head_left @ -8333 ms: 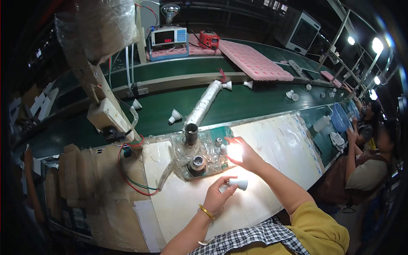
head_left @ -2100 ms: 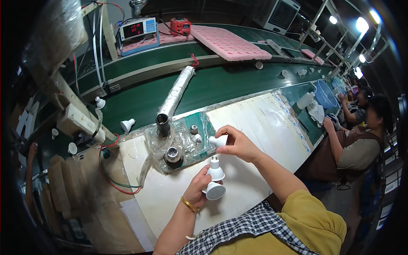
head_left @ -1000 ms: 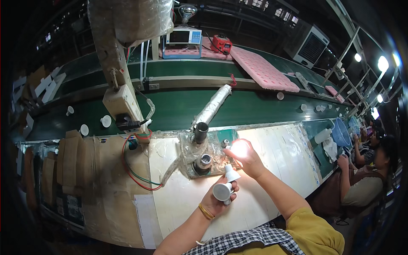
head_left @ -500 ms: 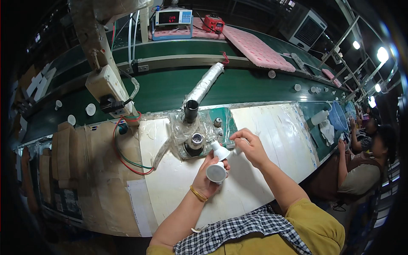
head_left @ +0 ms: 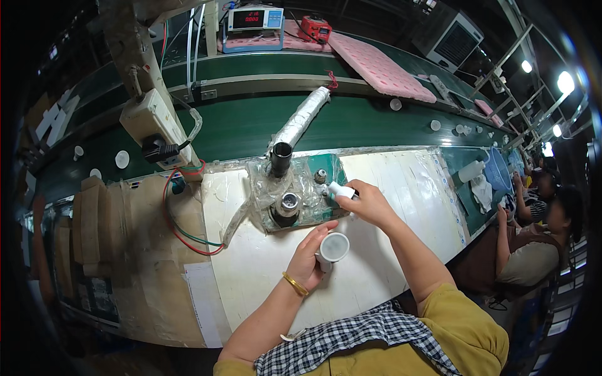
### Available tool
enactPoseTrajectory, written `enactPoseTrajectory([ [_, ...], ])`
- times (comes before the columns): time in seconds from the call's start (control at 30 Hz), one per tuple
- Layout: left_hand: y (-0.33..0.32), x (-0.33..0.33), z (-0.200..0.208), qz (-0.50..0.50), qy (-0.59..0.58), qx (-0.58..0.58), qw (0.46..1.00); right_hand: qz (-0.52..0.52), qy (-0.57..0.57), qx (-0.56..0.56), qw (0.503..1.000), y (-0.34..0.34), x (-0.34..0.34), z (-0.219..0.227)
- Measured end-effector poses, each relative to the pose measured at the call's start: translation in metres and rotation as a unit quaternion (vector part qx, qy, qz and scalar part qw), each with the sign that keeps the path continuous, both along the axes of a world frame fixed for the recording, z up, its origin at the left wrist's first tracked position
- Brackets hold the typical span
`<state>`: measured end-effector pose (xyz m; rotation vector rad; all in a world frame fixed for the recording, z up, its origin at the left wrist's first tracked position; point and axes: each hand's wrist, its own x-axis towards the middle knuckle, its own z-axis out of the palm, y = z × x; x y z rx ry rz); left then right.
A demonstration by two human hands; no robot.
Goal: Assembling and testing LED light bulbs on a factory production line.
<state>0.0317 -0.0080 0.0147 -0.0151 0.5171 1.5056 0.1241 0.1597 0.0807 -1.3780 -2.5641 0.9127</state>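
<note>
Plainly, we hold two bulbs. Our right hand (head_left: pixel 369 202) closes its fingers round one bulb (head_left: pixel 340 190) at the board (head_left: pixel 333 165); whether its base touches a socket, we cannot tell. Our left hand (head_left: pixel 307 255) holds the second bulb (head_left: pixel 334 247), lens up, hiding part of the grip. Three more bulbs (head_left: pixel 122 159) sit leftward along the belt (head_left: pixel 235 125); the basket's (head_left: pixel 499 172) contents stay unclear to us.

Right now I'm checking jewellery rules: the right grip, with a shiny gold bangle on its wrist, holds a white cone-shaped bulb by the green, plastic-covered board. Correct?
Not quite: the gold bangle circles the left wrist, as the head view shows. The right grip does hold the white bulb by the green board.
</note>
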Motion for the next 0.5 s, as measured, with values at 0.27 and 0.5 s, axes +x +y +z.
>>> enactPoseTrajectory([
  [0.27,-0.002,-0.007,-0.002,-0.038,-0.003,0.034,0.999,0.029,-0.128,0.053,0.99,0.022,-0.029,0.008],
  [0.5,0.001,-0.006,0.002,-0.028,-0.002,0.053,0.998,0.022,-0.152,0.029,0.988,0.022,-0.036,0.015],
])
